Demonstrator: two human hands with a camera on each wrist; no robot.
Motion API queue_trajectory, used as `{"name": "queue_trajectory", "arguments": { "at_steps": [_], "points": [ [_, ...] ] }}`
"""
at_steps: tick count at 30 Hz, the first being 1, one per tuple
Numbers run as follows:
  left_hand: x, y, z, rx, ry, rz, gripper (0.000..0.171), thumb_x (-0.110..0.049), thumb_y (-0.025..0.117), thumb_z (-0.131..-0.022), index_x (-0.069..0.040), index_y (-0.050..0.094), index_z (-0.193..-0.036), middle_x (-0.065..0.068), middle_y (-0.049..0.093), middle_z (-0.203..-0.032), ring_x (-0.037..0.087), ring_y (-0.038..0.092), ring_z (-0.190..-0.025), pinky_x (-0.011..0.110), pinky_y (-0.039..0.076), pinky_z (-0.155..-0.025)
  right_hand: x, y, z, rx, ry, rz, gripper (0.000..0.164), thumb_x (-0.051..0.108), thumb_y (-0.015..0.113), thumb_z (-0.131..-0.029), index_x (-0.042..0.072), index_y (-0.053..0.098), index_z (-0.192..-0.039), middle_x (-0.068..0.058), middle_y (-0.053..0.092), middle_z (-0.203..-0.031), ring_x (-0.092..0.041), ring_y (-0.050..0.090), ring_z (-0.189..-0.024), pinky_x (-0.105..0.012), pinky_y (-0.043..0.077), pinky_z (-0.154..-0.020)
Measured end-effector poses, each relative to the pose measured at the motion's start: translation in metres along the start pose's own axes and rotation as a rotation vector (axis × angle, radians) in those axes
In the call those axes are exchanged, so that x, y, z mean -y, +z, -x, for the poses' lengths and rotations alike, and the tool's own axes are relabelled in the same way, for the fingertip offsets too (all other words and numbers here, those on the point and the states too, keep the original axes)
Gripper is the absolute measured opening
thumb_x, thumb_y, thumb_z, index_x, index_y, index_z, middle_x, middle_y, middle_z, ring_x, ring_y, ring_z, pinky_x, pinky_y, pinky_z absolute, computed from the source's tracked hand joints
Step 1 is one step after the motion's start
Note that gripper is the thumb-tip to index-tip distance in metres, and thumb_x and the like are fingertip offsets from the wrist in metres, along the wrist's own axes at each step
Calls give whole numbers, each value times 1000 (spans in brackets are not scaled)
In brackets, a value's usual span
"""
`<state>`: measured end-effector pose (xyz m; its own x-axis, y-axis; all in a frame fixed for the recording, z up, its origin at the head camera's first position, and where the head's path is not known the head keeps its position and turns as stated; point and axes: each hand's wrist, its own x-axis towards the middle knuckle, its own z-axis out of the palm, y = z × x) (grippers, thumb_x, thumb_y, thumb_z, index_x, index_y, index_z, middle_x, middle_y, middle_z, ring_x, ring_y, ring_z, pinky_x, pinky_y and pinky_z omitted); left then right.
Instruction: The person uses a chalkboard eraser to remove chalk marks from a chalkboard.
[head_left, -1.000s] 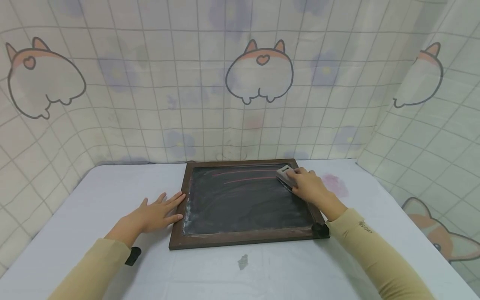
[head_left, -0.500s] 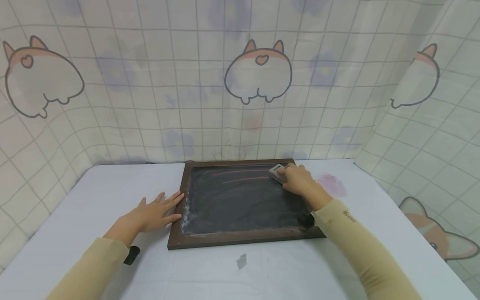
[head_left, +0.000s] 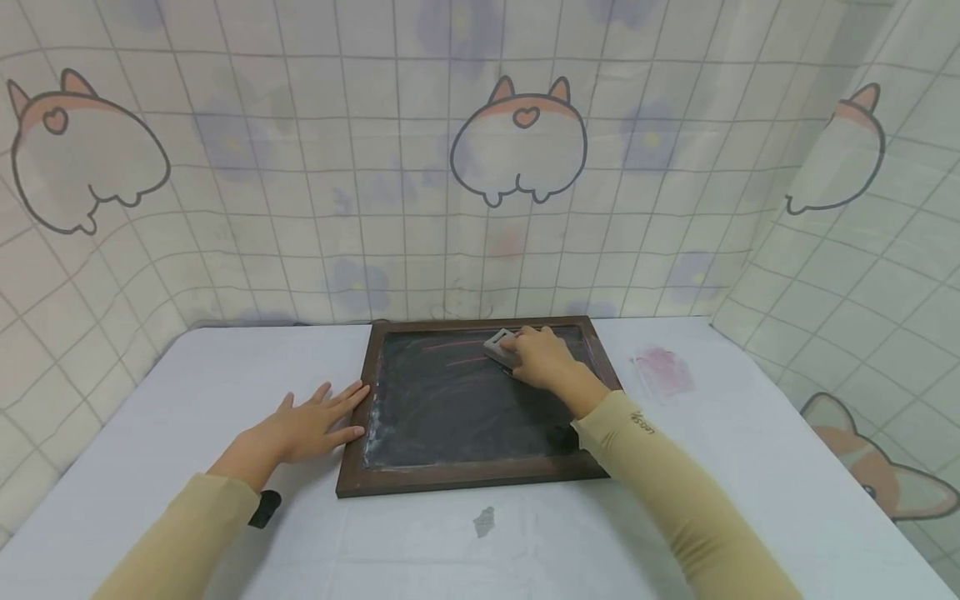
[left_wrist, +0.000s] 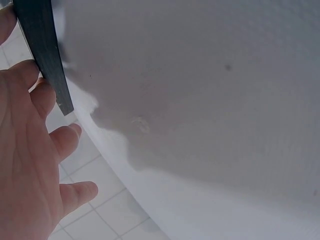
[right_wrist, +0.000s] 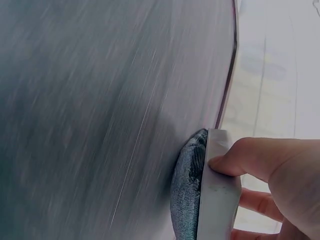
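Observation:
A chalkboard (head_left: 457, 417) in a brown wooden frame lies on the white table. My right hand (head_left: 543, 360) grips a grey blackboard eraser (head_left: 501, 348) at the upper middle of the board. In the right wrist view the eraser's dark felt pad (right_wrist: 188, 195) faces the board, with the thumb on its pale back (right_wrist: 217, 202). Two reddish chalk lines (head_left: 467, 361) run left of the eraser, partly covered by it. My left hand (head_left: 307, 427) rests with spread fingers against the left side of the frame (head_left: 352, 442); the left wrist view shows fingertips at the frame's edge (left_wrist: 45, 55).
Whitish chalk smears (head_left: 375, 429) line the board's left inner edge. A pink stain (head_left: 663, 371) marks the table (head_left: 720, 400) to the right, and a grey patch (head_left: 484, 522) lies in front. A curtain (head_left: 405, 233) with grid and corgi drawings hangs behind.
My right hand has slid the eraser leftward from the board's upper right to its upper middle, and the right end of the lower red line is gone. The left hand has stayed put.

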<state>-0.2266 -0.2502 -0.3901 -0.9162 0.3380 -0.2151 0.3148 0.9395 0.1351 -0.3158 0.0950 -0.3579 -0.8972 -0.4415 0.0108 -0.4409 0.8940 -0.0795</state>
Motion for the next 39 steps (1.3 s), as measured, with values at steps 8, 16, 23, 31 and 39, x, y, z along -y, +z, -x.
{"name": "queue_trajectory", "arguments": {
  "at_steps": [8,16,23,31,39],
  "points": [
    [-1,2,-3,6,4,11,75,-64,33,-91,-23,15,-151,6,16,-154,42,13,-136,73,3,-96,42,7,-10,10,-76,36,52,20,67,-87,21,49,-137,-7,46,-135,-36,46,-112,-52,43,-88],
    [0,7,1,8,-23,17,77,-66,34,-90,-22,15,-151,8,16,-154,43,14,-136,73,3,-96,80,11,-9,59,-237,69,53,21,63,-90,25,46,-139,-6,43,-139,-36,43,-119,-48,44,-89],
    [3,7,4,-12,-9,29,75,-64,35,-91,-22,16,-150,8,17,-153,43,14,-136,73,3,-96,67,8,-11,34,-172,52,54,22,67,-88,24,48,-138,-6,45,-136,-34,48,-112,-45,46,-86],
    [1,2,1,-3,14,20,75,-63,34,-92,-22,15,-151,8,16,-154,44,14,-135,74,4,-95,-12,5,1,-15,-53,-20,55,15,66,-86,17,48,-138,-14,47,-134,-39,50,-112,-50,42,-90],
    [-1,-1,1,6,13,12,76,-65,34,-91,-21,16,-151,8,16,-154,43,14,-136,74,5,-95,-73,3,26,-19,-6,-81,56,6,56,-87,7,42,-140,-22,39,-140,-16,38,-46,-40,47,-72]
  ]
}}
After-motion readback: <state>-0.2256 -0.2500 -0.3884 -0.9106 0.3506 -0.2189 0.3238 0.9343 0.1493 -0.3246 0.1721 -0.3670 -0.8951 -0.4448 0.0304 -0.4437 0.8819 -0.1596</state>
